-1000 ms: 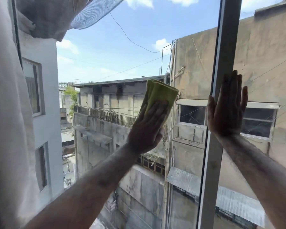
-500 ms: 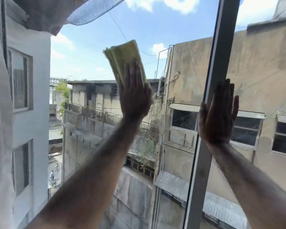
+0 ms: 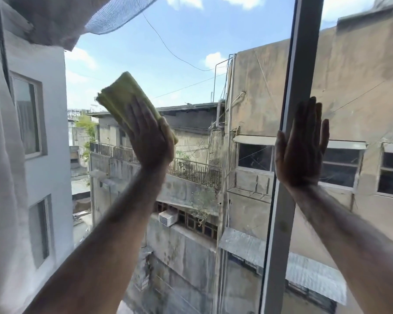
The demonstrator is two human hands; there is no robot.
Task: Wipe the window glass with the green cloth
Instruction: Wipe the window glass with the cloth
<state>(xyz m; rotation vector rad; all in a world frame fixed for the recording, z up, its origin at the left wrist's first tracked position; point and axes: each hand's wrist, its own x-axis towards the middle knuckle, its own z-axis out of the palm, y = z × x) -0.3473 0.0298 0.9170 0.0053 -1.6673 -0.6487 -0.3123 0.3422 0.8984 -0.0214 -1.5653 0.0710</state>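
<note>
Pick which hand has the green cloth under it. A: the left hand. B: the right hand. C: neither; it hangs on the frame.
A: the left hand presses the green cloth flat on the glass; the right hand rests bare against the window frame.

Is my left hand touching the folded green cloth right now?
Touching. The head view shows the left hand flat over the folded green cloth, covering its lower part.

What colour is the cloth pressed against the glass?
Yellow-green cloth, clearest in the head view.
</note>
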